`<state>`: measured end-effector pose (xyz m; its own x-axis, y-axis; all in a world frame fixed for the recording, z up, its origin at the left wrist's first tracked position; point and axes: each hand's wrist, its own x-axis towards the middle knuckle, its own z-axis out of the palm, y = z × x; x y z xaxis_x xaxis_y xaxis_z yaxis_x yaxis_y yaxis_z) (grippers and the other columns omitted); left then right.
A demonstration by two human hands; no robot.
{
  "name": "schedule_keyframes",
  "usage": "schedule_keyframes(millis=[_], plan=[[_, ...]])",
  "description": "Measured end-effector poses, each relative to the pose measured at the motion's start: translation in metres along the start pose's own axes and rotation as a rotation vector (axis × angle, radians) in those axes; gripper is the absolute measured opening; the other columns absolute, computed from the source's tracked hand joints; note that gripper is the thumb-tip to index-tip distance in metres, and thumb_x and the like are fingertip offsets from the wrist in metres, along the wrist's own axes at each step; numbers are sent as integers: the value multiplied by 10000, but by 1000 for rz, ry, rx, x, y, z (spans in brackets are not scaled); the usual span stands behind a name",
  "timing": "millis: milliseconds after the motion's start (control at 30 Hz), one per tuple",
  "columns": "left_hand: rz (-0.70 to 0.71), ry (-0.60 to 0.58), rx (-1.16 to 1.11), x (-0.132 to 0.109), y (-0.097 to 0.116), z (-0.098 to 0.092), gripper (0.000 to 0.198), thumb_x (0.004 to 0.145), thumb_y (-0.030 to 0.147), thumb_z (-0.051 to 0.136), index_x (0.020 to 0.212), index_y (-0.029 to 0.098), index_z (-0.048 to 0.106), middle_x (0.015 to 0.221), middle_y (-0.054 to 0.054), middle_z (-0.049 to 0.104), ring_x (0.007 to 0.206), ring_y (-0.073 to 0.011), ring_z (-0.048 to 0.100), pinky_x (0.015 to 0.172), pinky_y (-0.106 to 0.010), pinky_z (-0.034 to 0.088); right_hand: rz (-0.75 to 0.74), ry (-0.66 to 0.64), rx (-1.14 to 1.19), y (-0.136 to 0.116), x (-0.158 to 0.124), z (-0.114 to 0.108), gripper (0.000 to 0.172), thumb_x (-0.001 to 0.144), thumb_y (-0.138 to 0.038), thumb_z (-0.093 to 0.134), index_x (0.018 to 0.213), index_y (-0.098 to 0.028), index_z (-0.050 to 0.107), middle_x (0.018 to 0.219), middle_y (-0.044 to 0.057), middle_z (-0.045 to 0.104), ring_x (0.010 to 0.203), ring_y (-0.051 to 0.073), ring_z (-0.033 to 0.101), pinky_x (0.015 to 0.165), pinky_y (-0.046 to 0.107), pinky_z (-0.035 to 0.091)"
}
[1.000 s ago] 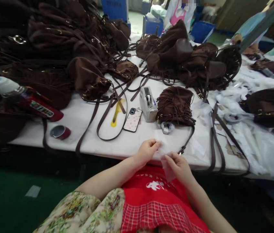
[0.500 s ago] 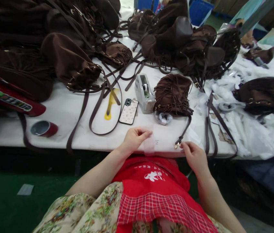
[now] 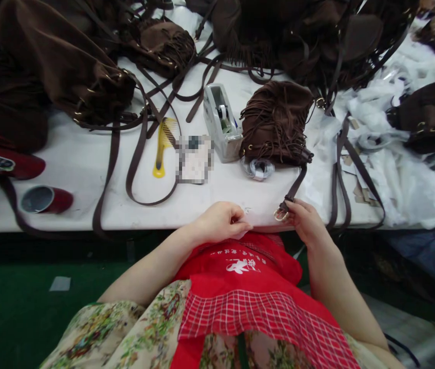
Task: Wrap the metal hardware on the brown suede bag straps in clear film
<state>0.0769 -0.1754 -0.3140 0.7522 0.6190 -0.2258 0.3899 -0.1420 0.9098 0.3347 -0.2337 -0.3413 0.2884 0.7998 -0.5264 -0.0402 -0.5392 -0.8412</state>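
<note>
from my seat far away, i see the fringed brown bag (image 3: 279,120) lying on the white surface (image 3: 233,192), in front of the hands and a bit to the right. its strap (image 3: 297,183) comes down toward the near edge. the right hand (image 3: 307,218) is closed in a small pinch on the end of that strap, right by the gold buckle (image 3: 281,215). the left hand (image 3: 227,220) is over the near edge with its fingers curled in, and i cannot tell if it has hold of anything. the bag looks soft and floppy to me, and i guess it is light and would sag if i held just one corner. i would take it by the fuller body, with fingers spread, because the thin fringe could snag or pull. the strap looks bendy but tough, so a pinch near the end seems good. the buckle looks hard and smooth, and may slip, so i would hold the strap beside it. a clear coil (image 3: 259,171) sits by the bag's near edge, and a tape dispenser (image 3: 223,128) stands just to its left.
</note>
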Motion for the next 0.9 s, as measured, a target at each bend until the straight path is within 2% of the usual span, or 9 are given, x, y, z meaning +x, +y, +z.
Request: schedule_keyframes(millis=[67,167,333,533,700,900], plan=[[-26,-27,-15,5,-1,8,242,787,318,599,663,124,676,590,5,611,551,-94,486,537,-198,338,7,-76,191,-3,-4,3,239,705,-366,673,832,-171,616,780,57,719,583,146,639,461,217,453],[-56,-63,-23,13,-2,16,255,780,347,609,680,124,682,570,17,596,529,-90,466,512,-195,319,49,-149,324,-8,-9,10,214,705,-332,681,832,-174,614,762,48,715,595,147,646,477,219,473],[-72,-92,60,26,2,20,289,761,389,624,630,132,643,538,41,536,514,-82,418,496,-203,280,69,-205,382,-11,-11,14,195,729,-330,682,827,-182,601,712,32,706,594,158,659,538,256,532],[-130,-149,89,36,13,21,311,768,425,597,654,138,631,563,34,550,516,-86,420,489,-205,271,121,-258,465,-11,-12,8,190,752,-317,693,845,-173,612,722,30,706,560,141,654,452,202,503],[-133,-174,141,40,20,23,312,774,427,587,647,144,612,565,31,554,521,-89,431,495,-205,281,137,-315,552,-10,-12,2,179,782,-323,678,876,-182,620,692,2,685,548,112,638,424,159,475],[-141,-186,132,44,29,25,298,780,409,582,665,138,634,567,27,562,519,-87,428,489,-205,279,184,-322,626,-8,-12,-6,156,773,-311,671,844,-173,652,712,25,705,530,108,627,411,153,458]])
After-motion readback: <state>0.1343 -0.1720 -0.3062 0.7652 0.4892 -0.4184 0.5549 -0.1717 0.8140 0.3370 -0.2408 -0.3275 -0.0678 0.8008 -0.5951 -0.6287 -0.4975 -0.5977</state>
